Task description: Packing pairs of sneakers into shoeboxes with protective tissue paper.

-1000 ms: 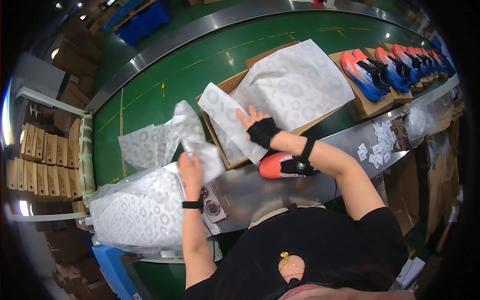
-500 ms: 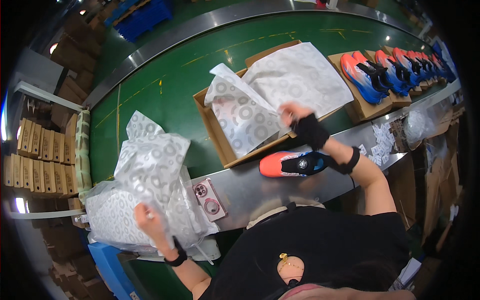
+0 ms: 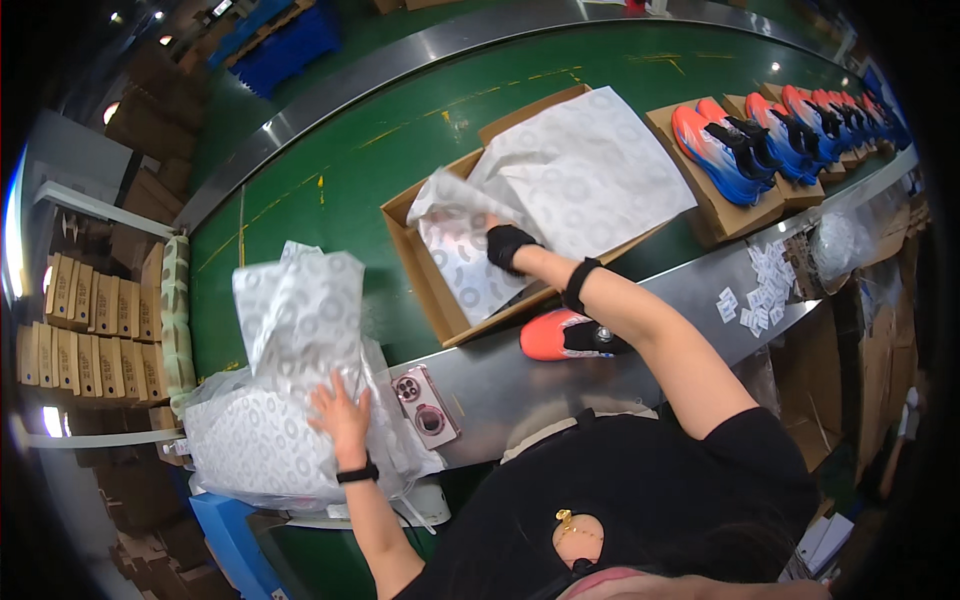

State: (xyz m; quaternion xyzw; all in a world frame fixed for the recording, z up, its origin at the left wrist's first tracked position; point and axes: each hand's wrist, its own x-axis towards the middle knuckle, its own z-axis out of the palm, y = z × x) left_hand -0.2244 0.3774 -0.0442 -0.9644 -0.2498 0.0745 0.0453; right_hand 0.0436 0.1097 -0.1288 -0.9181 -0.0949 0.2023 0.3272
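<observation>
My left hand (image 3: 343,415) is open, fingers spread against a loose sheet of patterned tissue paper (image 3: 305,310) that rises from a plastic-wrapped stack (image 3: 255,440). My right hand (image 3: 505,240), with a black wrap round it, reaches into an open cardboard shoebox (image 3: 412,262) lined with similar paper. Its fingers are mostly hidden at a folded paper flap (image 3: 455,193), so their grip does not show. More tissue paper (image 3: 590,170) drapes over the box's far right side. Close to the box's near edge lies an orange sneaker (image 3: 548,336), partly covered by my right forearm.
Several orange-and-blue sneakers (image 3: 715,160) sit on boxes in a row at the right. A pink phone (image 3: 428,408) lies on the metal edge (image 3: 520,395). Small white labels (image 3: 765,290) are scattered at right. Stacked shoeboxes (image 3: 85,355) stand at the far left.
My right hand has moved left, deeper over the box, and the paper flap has folded lower. My left hand has shifted right with its fingers spreading. The loose sheet has changed shape.
</observation>
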